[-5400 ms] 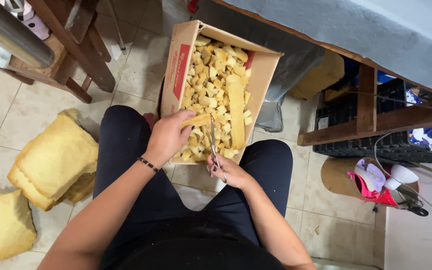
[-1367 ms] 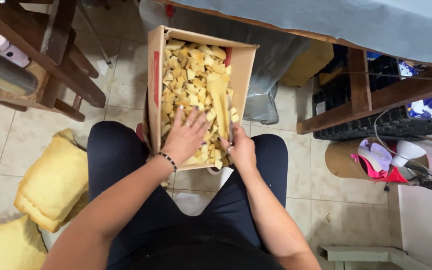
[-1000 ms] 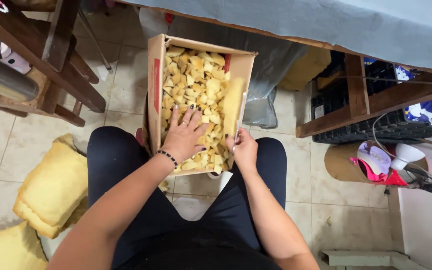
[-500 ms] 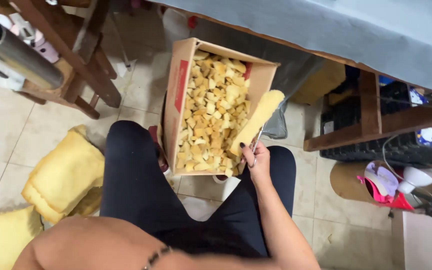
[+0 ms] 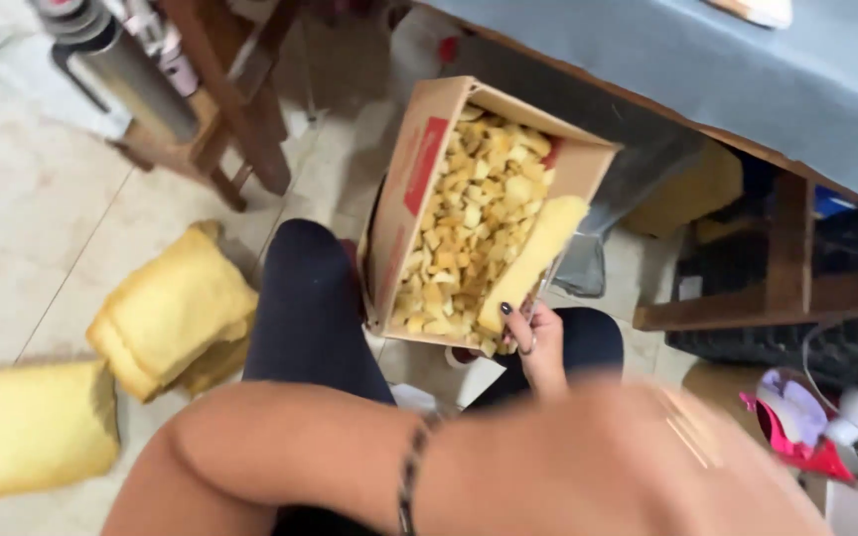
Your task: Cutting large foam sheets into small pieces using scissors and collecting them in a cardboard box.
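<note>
**Foam strip held at box edge**

Nearest, the left hand (image 5: pixel 647 467) sweeps across the lens, blurred; I cannot tell if it is open or closed. Beyond it, the right hand (image 5: pixel 538 342) grips the near end of a long yellow foam strip (image 5: pixel 533 263), which slants over the right side of the cardboard box (image 5: pixel 404 189) full of foam cubes (image 5: pixel 464 228). Best to keep the strip above the box so pieces drop inside. Foam pads (image 5: pixel 166 308) lie left on the floor.

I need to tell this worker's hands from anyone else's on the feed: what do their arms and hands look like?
Both arms are bare, with no sleeves or gloves. The left arm, blurred close to the camera, wears a dark beaded bracelet at the wrist. The right hand has dark-painted nails and a ring.
</note>
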